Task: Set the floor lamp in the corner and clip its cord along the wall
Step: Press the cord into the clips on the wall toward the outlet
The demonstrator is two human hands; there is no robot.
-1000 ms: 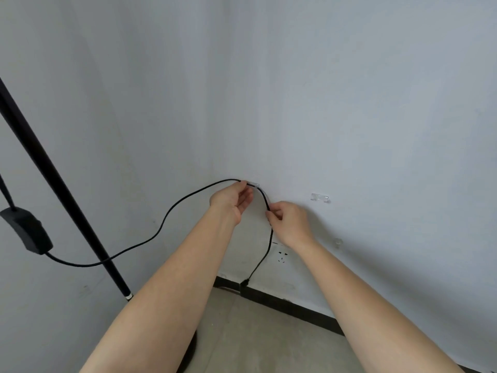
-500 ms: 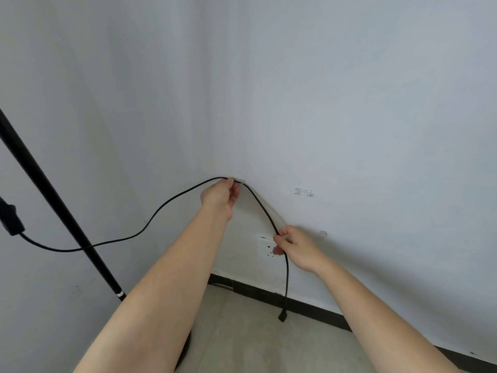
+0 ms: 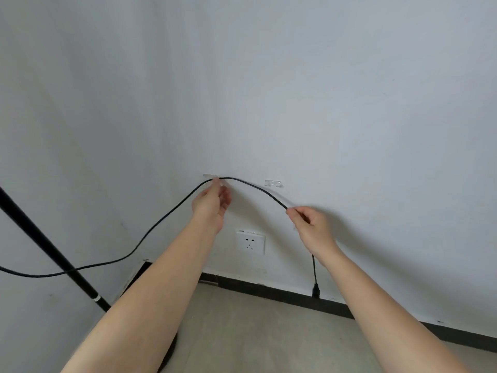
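Observation:
The floor lamp's black pole (image 3: 45, 243) leans across the left, its base partly hidden by my left arm. The black cord (image 3: 166, 215) rises from the left edge to a clear clip (image 3: 211, 175) on the wall, where my left hand (image 3: 212, 204) pinches it. From there the cord arcs down and right to my right hand (image 3: 312, 224), which grips it. Below that hand the cord hangs to its plug end (image 3: 315, 289) near the baseboard. A second clear clip (image 3: 272, 183) sits empty on the wall between my hands.
A white wall socket (image 3: 250, 242) is mounted low on the wall below my left hand. A dark baseboard (image 3: 269, 290) runs along the wall's foot above the grey tiled floor (image 3: 255, 332). The room corner lies at the left.
My right hand slid along the cord, first down, then up and out to the right, drawing it into an arc. The left hand stayed at the first clip. The view shifted left.

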